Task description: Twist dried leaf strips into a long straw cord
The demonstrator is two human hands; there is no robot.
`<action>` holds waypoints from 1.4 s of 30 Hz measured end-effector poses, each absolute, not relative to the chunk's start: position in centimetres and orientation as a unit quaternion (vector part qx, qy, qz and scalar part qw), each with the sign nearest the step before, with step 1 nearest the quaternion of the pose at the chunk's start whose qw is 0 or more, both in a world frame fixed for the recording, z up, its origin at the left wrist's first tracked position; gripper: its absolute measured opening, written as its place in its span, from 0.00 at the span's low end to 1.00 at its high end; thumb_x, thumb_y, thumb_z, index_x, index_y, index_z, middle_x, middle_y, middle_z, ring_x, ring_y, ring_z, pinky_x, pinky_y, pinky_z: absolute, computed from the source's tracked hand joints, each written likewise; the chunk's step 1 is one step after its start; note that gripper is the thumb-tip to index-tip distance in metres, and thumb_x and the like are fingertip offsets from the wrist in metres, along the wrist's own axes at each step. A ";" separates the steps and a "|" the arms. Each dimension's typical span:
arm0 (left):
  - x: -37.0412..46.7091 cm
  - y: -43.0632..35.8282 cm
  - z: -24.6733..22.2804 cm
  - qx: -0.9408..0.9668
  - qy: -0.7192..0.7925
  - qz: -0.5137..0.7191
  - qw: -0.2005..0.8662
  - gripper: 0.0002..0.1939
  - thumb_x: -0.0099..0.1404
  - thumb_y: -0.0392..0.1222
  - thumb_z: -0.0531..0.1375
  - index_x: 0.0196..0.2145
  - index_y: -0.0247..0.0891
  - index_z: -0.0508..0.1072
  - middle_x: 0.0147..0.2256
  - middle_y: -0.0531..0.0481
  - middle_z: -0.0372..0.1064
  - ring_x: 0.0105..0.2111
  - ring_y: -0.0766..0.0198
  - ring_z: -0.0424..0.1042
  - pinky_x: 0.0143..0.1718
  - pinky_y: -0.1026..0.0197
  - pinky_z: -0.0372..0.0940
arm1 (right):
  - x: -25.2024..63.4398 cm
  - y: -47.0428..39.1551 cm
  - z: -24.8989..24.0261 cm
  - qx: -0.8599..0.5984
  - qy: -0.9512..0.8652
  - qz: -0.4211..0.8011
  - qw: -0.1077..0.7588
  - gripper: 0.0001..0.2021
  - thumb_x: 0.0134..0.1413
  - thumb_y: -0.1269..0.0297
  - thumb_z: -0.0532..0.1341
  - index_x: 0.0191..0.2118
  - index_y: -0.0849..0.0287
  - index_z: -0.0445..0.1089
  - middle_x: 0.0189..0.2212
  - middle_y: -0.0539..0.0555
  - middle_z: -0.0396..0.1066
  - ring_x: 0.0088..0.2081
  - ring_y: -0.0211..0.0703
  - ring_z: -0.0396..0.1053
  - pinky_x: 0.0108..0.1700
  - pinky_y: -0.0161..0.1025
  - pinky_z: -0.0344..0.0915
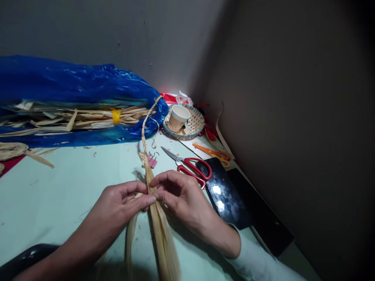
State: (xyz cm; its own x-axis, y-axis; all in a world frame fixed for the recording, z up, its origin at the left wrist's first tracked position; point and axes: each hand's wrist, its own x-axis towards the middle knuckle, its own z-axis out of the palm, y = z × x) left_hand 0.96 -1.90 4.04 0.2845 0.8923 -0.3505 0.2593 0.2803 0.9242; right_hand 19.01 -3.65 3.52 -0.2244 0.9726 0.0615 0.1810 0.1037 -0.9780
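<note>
Straw strands (162, 234) run from your lap up the pale green table (58, 187), and both your hands meet on them where the loose part ends and the finished plait begins. Your left hand (117, 207) has thumb and forefinger pressed together on the strands at that point, pinching them flat, which looks like a way to keep the last crossing from slipping. Your right hand (178, 195) closes on the same spot from the other side, its fingers curled over the top and touching the left fingertips. Beyond your hands the braided cord (144, 132) stretches away toward the blue plastic bag (73, 89), and a pink binder clip (152, 160) sits on it, seemingly anchoring the far end so that you can pull against it. The bag lies open with a bundle of dry strips (88, 116) inside, tied by a yellow band (116, 116). Red-handled scissors (190, 168) lie just right of your hands, within easy reach; orange-handled scissors (213, 153) lie farther off. A paper cup (178, 117) rests tilted in a small woven basket (196, 125) by the wall.
</note>
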 end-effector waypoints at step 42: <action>0.1 -2.2 3.1 0.534 0.493 0.287 0.624 0.10 0.58 0.48 0.68 0.25 0.40 0.78 0.27 0.53 0.76 0.30 0.59 0.72 0.31 0.61 0.65 | 19.6 -4.7 5.4 -0.539 -0.604 0.515 0.281 0.07 0.59 0.62 0.63 0.33 0.59 0.69 0.26 0.48 0.64 0.29 0.39 0.60 0.29 0.36 0.53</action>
State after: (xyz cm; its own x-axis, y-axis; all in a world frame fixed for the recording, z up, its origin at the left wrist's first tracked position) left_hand 0.13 -2.21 3.13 0.3492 0.8850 -0.3080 0.1678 0.2644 0.9497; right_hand 19.63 -4.69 5.37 -0.2602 0.9413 -0.2151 0.3620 -0.1114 -0.9255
